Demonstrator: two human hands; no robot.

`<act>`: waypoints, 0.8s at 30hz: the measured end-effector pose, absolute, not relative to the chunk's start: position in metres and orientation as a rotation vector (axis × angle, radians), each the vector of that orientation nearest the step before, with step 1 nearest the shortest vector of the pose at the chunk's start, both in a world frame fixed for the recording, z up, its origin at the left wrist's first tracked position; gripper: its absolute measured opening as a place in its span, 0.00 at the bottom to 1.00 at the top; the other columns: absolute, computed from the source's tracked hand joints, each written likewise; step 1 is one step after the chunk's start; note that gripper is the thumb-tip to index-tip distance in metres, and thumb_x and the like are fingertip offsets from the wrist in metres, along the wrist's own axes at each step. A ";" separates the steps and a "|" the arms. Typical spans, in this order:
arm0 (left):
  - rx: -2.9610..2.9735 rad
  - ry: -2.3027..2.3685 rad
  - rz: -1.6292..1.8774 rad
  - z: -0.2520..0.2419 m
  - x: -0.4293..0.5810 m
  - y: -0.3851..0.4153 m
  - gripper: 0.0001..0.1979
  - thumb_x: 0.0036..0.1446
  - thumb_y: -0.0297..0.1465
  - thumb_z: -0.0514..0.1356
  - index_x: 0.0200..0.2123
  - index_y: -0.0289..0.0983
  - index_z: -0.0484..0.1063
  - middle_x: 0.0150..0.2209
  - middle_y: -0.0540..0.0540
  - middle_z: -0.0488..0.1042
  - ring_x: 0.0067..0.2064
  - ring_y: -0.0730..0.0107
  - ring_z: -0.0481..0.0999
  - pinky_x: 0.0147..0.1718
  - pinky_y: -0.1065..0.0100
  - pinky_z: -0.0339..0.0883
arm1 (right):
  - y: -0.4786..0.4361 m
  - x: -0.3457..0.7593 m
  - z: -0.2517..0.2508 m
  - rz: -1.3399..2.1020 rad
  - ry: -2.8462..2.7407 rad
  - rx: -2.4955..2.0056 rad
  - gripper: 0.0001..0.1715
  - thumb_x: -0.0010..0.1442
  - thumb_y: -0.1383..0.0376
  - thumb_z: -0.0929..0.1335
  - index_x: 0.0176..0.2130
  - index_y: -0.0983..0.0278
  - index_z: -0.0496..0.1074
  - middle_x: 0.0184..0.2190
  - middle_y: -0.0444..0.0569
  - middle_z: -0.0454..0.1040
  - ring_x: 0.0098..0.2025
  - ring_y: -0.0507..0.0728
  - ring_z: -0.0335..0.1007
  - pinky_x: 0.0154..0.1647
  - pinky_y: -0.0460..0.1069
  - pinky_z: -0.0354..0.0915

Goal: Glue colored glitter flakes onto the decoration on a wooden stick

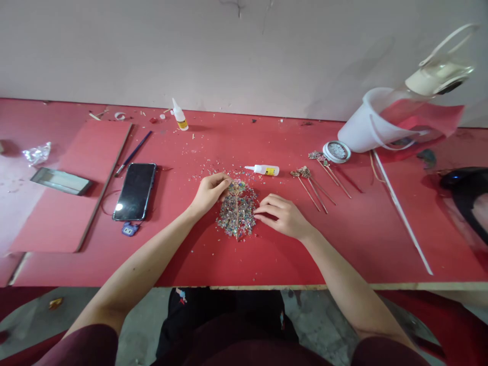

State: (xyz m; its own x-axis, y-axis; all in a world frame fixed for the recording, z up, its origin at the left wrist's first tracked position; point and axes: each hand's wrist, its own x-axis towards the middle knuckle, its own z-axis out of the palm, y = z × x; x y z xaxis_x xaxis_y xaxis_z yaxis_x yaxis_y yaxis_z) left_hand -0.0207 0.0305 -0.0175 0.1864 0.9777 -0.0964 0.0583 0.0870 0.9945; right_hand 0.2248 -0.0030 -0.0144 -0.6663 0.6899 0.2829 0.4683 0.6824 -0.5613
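Observation:
A pile of small glittering chips (pixel 224 216) lies on the red table in front of me. Over it rests a hair stick (pixel 238 211), its thin shaft pointing toward me and its flower-like head at the far end. My left hand (pixel 212 193) pinches that ornate head. At the pile's right edge is my right hand (pixel 282 216), thumb and fingers drawn together; whatever may be between the tips is too small to make out. A white glue bottle (pixel 267 170) lies on its side just beyond the pile.
Several finished-looking hair sticks (pixel 314 188) lie to the right, near a round tub of pale bits (pixel 337 151) and a white bucket (pixel 358 122). Leftward are a phone (pixel 134 192), a brush (pixel 133 154) and a board (pixel 72 203). Another glue bottle (pixel 180 117) stands behind.

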 end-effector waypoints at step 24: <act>1.264 1.147 0.985 -0.017 -0.020 0.031 0.11 0.58 0.36 0.57 0.28 0.35 0.68 0.17 0.54 0.65 0.16 0.81 0.61 0.16 0.76 0.53 | -0.005 0.222 -0.013 0.636 -2.482 -0.819 0.08 0.65 0.63 0.66 0.38 0.63 0.75 0.34 0.49 0.74 0.39 0.53 0.69 0.39 0.49 0.67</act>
